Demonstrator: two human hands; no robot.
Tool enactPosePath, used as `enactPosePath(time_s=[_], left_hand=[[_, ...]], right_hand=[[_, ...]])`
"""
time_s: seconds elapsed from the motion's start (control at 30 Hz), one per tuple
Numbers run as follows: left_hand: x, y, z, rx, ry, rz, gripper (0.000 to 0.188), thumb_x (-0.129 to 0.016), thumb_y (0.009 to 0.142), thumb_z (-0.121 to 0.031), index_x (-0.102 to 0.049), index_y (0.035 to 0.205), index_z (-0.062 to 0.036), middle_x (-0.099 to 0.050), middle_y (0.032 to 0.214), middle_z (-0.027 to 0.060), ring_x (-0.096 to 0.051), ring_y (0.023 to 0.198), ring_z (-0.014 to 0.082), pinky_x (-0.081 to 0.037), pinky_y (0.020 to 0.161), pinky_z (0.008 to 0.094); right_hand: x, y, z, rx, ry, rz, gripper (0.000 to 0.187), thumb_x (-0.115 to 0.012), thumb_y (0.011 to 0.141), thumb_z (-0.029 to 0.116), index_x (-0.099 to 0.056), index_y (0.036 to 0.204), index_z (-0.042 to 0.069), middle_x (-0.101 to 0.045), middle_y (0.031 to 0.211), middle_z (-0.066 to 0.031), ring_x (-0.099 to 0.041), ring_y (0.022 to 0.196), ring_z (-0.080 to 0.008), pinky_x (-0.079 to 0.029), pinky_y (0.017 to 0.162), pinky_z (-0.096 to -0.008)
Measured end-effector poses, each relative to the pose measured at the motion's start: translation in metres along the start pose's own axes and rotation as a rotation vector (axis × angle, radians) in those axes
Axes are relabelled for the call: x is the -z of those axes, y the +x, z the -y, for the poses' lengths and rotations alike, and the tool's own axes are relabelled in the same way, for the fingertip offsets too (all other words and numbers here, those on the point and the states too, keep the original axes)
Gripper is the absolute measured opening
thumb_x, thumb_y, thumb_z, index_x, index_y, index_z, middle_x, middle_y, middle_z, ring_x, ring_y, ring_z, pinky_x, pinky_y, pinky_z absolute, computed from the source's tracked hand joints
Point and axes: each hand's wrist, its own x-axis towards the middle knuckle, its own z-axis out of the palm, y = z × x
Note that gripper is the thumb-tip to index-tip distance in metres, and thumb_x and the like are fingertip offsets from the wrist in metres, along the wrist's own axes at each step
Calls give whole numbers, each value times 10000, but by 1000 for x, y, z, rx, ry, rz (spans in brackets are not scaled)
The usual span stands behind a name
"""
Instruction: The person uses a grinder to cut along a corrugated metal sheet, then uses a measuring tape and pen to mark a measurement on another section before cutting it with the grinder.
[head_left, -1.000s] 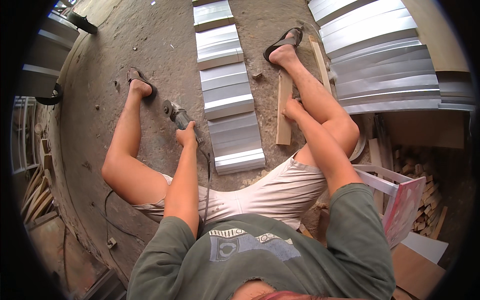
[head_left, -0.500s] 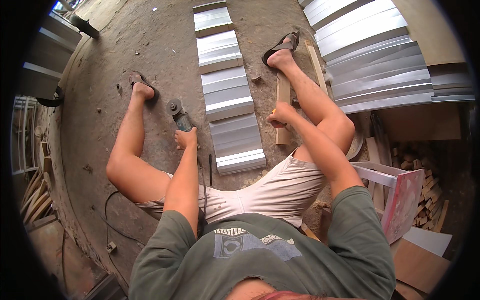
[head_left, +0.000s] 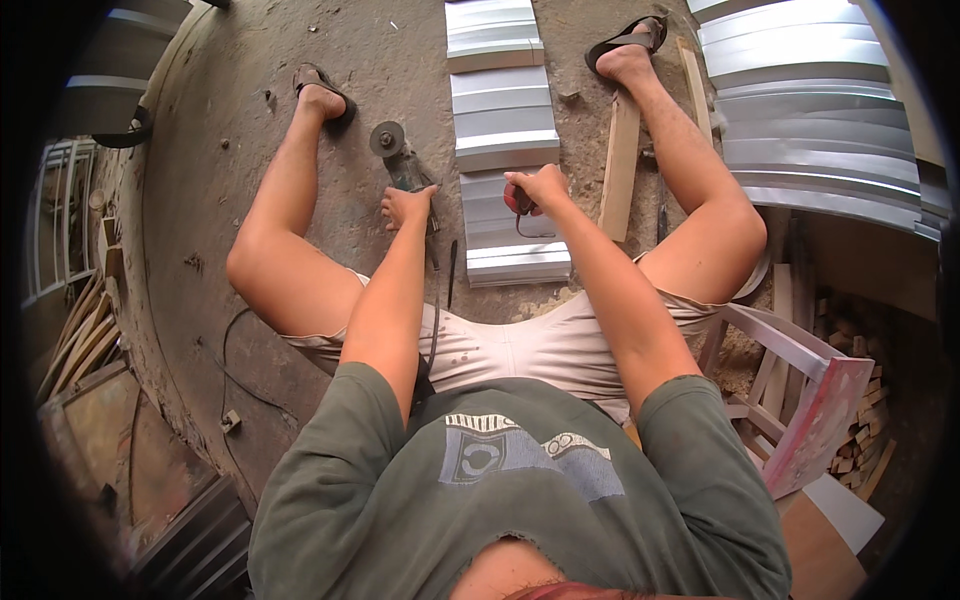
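Observation:
My left hand (head_left: pixel 407 208) is closed around the body of an angle grinder (head_left: pixel 402 172), which lies on the ground between my legs. Its round cutting disc points away from me, and a dark cord runs back toward my shorts. In my right hand (head_left: pixel 545 188) is a small red tape measure (head_left: pixel 517 198) with a dark strap looping below it. That hand is over the near end of a narrow ribbed metal sheet (head_left: pixel 505 118), which stretches away from me. Whether the tape measure touches the sheet I cannot tell.
A wooden board (head_left: pixel 619 165) lies by my right foot. Larger ribbed metal sheets (head_left: pixel 815 125) are at the right. Nearer stands a pinkish wooden stool (head_left: pixel 815 425) beside stacked wood offcuts (head_left: pixel 862 425). A cord (head_left: pixel 255 385) trails at the left.
My right hand has moved left with the tape measure, from the wooden board to over the metal sheet. My left hand stays on the grinder. The whole view has shifted.

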Motion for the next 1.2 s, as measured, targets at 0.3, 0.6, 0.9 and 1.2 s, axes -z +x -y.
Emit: enactPosePath(time_s=[0.3,0.6,0.9,1.2], left_hand=[[5,-4,-3,-2,1,72,1174,-906,646,-576,-337,1519,-37,-414,1568,192,-404,1454,345,-302,1157,625],[8,-14,-6,-34,63,-39,1132,-898,667,-562,-349,1510,-43,-414,1542,195,-388,1439,367,-328,1123,617],[4,-34,-22,-692,-122,55,816,-817,799,-570,-558,1317,4,-617,1140,129,-597,1065,261,-484,867,397],[68,-40,-56,-587,-125,1106,546,-609,1012,-512,-640,1324,-65,-641,943,-19,-505,743,65,-385,605,221]], right_hand=[[-57,-8,-23,216,-387,-14,838,-907,708,518,-552,1117,-121,-707,1038,-270,-753,802,-319,-606,471,-384],[-80,-32,-28,318,-626,125,823,-870,702,601,-629,1154,-43,-739,1057,-225,-721,1031,-382,-571,879,-457],[-61,-7,-15,178,-22,191,603,-884,764,414,-609,1045,-44,-710,1014,-214,-739,944,-325,-624,721,-425],[-49,-22,23,7,914,513,322,-791,903,225,-635,1034,-23,-700,977,-163,-735,888,-264,-657,747,-382]])
